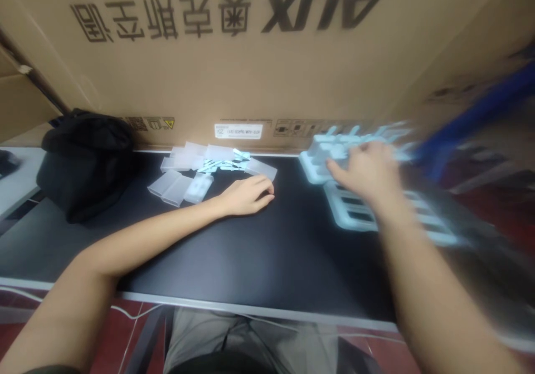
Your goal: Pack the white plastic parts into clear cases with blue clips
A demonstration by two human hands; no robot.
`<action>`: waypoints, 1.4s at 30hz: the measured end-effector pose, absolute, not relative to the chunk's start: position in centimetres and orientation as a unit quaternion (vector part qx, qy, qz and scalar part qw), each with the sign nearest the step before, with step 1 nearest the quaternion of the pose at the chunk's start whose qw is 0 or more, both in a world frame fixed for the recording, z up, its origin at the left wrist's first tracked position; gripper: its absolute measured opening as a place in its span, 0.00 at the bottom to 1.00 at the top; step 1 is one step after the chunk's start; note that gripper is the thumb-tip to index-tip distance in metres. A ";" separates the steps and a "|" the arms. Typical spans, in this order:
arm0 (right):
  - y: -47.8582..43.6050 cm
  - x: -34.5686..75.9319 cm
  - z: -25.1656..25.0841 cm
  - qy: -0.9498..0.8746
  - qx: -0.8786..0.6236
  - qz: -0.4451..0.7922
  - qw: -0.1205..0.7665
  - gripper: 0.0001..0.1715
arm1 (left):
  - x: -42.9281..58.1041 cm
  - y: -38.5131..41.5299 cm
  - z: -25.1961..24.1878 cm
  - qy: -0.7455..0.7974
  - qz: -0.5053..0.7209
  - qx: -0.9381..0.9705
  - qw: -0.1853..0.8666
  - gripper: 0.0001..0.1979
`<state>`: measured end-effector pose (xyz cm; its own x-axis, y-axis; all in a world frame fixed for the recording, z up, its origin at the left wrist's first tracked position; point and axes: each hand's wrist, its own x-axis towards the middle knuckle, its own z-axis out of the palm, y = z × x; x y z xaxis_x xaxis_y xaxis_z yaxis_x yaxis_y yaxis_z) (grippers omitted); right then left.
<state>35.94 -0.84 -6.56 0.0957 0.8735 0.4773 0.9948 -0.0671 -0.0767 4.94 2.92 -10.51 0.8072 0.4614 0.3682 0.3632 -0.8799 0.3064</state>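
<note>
My left hand (247, 194) rests on the black table (234, 251), fingers curled loosely together, just right of a heap of clear plastic cases (184, 180) and small pale blue parts (221, 165). Nothing shows in its fingers. My right hand (370, 173) reaches over pale blue plastic trays (355, 209) at the right, its fingers down on the rear tray (321, 154). That side is smeared by motion, so its grip is unclear.
A large cardboard box (259, 56) printed AUX stands along the table's back edge. A black bag (86, 162) sits at the left. A blue bar (472, 117) crosses the far right. The table's front edge runs near my lap.
</note>
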 end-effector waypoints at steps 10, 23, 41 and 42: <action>-0.8 35.3 -6.9 -0.620 -0.717 -0.150 0.281 0.35 | 5.0 2.8 -10.8 0.311 0.262 0.913 0.000 0.16; -0.9 33.3 -6.7 -0.578 -0.777 -0.157 0.194 0.39 | 4.7 2.4 -10.4 0.364 0.208 0.908 0.004 0.18; -1.9 36.2 -4.3 -0.567 -0.786 -0.153 0.194 0.29 | 4.8 2.3 -10.2 0.353 0.209 0.912 0.006 0.17; -1.9 36.2 -4.3 -0.564 -0.791 -0.146 0.186 0.29 | 4.8 2.3 -10.2 0.354 0.208 0.912 0.008 0.17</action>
<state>36.23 -1.87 -4.29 0.3204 0.8384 0.4409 0.9471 -0.2938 -0.1294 4.81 2.32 -10.21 0.6636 0.6487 0.3727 0.6418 -0.7496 0.1618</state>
